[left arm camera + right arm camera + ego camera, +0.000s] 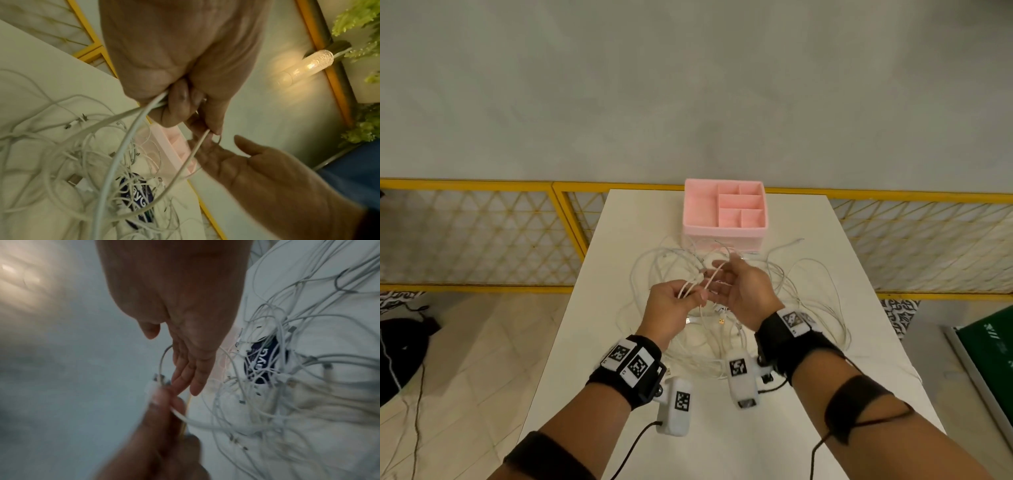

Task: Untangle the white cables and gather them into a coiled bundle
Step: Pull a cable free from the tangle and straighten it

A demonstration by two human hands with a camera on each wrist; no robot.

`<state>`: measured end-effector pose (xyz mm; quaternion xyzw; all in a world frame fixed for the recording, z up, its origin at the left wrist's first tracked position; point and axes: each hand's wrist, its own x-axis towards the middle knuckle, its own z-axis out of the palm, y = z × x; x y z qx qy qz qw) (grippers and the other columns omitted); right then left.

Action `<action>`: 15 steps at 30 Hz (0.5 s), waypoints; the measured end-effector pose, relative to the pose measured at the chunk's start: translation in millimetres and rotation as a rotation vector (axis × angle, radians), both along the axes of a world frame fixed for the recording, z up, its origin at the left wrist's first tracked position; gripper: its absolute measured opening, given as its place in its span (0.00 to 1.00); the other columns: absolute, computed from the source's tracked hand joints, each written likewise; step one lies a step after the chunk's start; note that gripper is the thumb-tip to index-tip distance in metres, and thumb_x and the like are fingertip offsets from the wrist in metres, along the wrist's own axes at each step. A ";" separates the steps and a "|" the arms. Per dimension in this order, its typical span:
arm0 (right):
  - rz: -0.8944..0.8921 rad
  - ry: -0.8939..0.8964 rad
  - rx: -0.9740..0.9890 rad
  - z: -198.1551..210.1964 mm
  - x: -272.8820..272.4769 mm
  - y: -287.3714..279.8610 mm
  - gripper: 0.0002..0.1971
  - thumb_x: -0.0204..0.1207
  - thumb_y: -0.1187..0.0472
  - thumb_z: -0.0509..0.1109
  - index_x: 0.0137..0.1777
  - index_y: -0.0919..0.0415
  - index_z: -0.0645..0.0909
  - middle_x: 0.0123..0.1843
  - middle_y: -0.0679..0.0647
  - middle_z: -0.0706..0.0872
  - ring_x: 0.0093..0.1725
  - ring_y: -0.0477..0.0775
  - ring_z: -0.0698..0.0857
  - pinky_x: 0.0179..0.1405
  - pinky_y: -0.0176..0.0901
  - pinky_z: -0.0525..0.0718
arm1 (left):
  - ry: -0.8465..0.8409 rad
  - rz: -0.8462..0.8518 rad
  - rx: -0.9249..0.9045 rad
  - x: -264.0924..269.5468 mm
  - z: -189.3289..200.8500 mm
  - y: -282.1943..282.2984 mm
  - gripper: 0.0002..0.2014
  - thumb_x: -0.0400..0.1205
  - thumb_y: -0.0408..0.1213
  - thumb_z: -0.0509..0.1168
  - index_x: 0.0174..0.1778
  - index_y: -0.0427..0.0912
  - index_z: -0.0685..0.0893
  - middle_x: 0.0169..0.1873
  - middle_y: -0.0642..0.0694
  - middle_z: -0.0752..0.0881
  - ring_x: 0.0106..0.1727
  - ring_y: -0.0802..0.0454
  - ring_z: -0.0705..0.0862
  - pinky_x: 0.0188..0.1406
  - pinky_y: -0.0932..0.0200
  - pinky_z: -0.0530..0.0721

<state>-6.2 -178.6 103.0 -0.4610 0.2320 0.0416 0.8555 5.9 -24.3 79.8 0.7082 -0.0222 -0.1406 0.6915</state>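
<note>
The white cables lay in a loose tangle across the middle of the white table, spreading right and toward the near edge. Your left hand was lifted above the heap with its fingers curled around a few strands, which hung back down into the pile. Your right hand hovered just beside it, palm up and fingers straight, with a strand lying across them. Beyond the tangle, at the far end, stood a pink divided organizer.
</note>
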 end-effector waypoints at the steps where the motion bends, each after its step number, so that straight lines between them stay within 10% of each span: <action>1: -0.035 -0.020 0.016 6.5 5.6 -5.2 0.17 0.90 0.54 0.56 0.60 0.69 0.79 0.51 0.67 0.89 0.44 0.62 0.90 0.47 0.56 0.88 | -0.008 -0.007 0.014 -1.7 -3.3 1.3 0.02 0.80 0.27 0.74 0.42 0.31 0.89 0.28 0.49 0.86 0.20 0.67 0.77 0.21 0.76 0.71; 7: -0.291 -0.113 0.070 39.5 18.0 -56.8 0.10 0.88 0.61 0.58 0.51 0.63 0.79 0.28 0.53 0.78 0.28 0.53 0.80 0.41 0.50 0.85 | 0.032 0.059 0.097 -2.8 -28.8 16.9 0.04 0.79 0.28 0.75 0.44 0.30 0.90 0.30 0.47 0.87 0.18 0.66 0.75 0.24 0.70 0.70; 15: -0.621 0.056 -0.198 2.9 -27.6 -148.8 0.11 0.87 0.64 0.53 0.48 0.59 0.76 0.29 0.52 0.66 0.22 0.49 0.66 0.23 0.37 0.75 | 0.077 -0.063 0.003 -7.3 -22.6 -2.8 0.08 0.84 0.34 0.71 0.44 0.34 0.90 0.29 0.47 0.85 0.21 0.54 0.64 0.19 0.64 0.59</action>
